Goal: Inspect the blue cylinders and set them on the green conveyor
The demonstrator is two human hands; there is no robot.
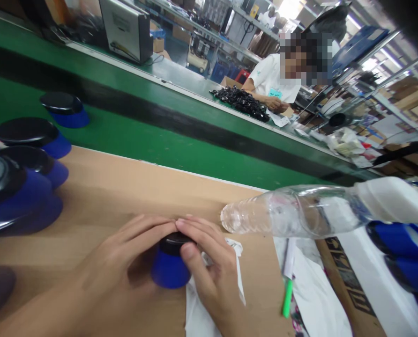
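Both hands close around one small blue part with a black cap on the brown cardboard-covered bench. My left hand wraps its left side, fingertips resting on the cap. My right hand grips the right side, thumb pressed on the blue body. A white cloth or paper lies under my right hand. Several similar blue parts with black caps stand at the left edge.
A clear plastic bottle lies on its side to the right. A green pen lies on white sheets. Behind the bench runs a green conveyor belt. Across it a person sits by a pile of black parts. More blue parts sit far right.
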